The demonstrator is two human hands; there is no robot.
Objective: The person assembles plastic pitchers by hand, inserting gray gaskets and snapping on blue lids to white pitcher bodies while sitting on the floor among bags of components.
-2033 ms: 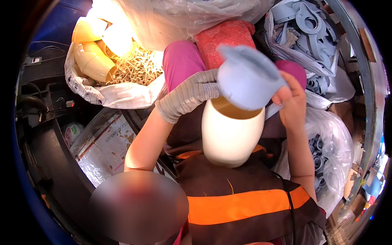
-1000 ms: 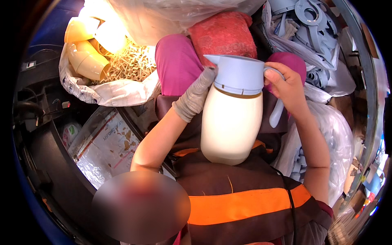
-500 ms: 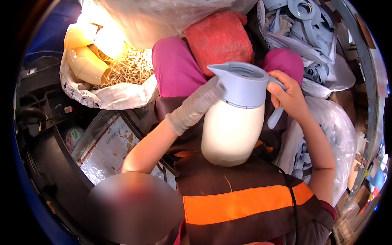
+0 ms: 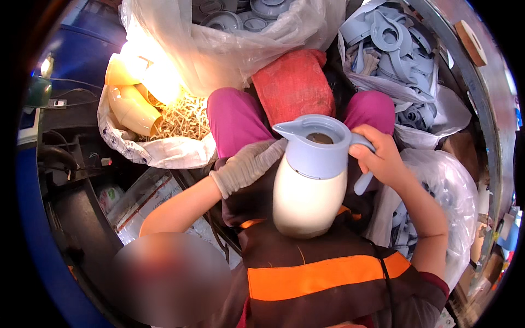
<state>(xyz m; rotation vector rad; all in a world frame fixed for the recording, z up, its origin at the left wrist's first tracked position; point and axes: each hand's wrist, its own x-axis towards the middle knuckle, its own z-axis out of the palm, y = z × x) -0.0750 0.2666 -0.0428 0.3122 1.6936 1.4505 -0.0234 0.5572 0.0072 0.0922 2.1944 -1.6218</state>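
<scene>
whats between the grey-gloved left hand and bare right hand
A rounded cream jug with a spouted pale blue plastic top is between them, shown in the head view.

Blown-out glare at upper left, black curving fisheye border.

I am sitting in a small, crowded workshop, to judge by the parts bagged in quantity all round me. Blue-grey rings and handles (image 4: 402, 65) fill a sack (image 4: 374, 92) ahead to my right, matching the collar of the jug (image 4: 310, 205) on my lap. Round blue-grey pieces (image 4: 224, 21) lie in a big plastic bag (image 4: 229, 63) in front, and yellow shells (image 4: 134, 109) with curled beige bits (image 4: 188, 117) heap a white sack (image 4: 178, 156) on my left. My left hand (image 4: 249, 168) wears a grey work glove (image 4: 231, 179)
</scene>
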